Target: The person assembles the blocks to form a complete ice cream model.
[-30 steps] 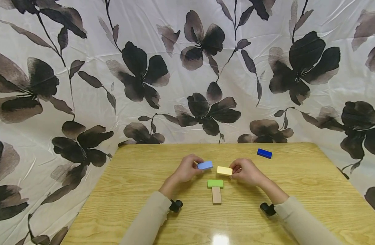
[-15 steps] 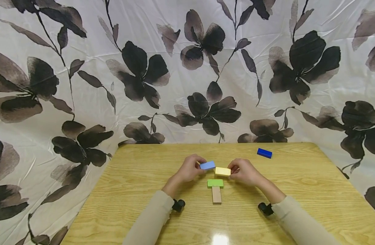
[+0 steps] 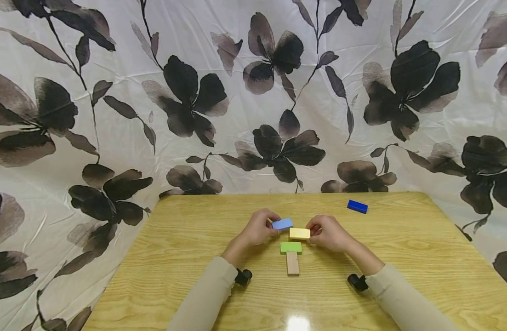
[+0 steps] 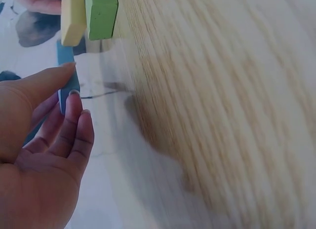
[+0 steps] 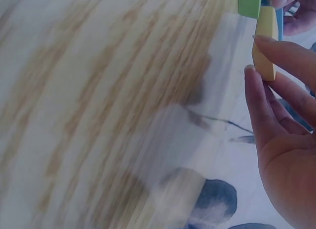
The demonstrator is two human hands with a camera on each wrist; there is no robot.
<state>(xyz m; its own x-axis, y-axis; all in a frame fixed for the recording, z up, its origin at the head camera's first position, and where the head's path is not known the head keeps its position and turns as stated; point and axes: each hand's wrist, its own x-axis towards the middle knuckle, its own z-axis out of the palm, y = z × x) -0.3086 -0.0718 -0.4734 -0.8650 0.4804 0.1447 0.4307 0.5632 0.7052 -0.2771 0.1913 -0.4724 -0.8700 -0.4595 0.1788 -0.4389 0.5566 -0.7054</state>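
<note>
- The floral cloth (image 3: pixel 253 105) hangs along the table's far edge, well beyond my reach area.
- The wooden table (image 3: pixel 154 276) looks smooth and a little shiny; I'd guess a block slides on it easily.
- My left hand (image 3: pixel 258 228) pinches the left end of the light blue block (image 3: pixel 282 224), fingers on opposite faces.
- My right hand (image 3: pixel 330 233) pinches the right end of the pale yellow block (image 3: pixel 299 234) the same way.
- Those two blocks are in the middle of the table, yellow slightly nearer and to the right, blue farther and left. I can't tell whether their corners touch. Both look like light, stiff, painted wood, hard to damage; an end grip should do, though too loose a pinch could let one swivel.
- Just nearer than the yellow one lies the green block (image 3: pixel 291 248), crosswise, with the plain wood block (image 3: pixel 292 264) running toward me below it. They seem to touch, so a careless knuckle might nudge them apart.
- The dark blue block (image 3: pixel 357 207) lies at the far right, well clear of my fingers, in nobody's way.
</note>
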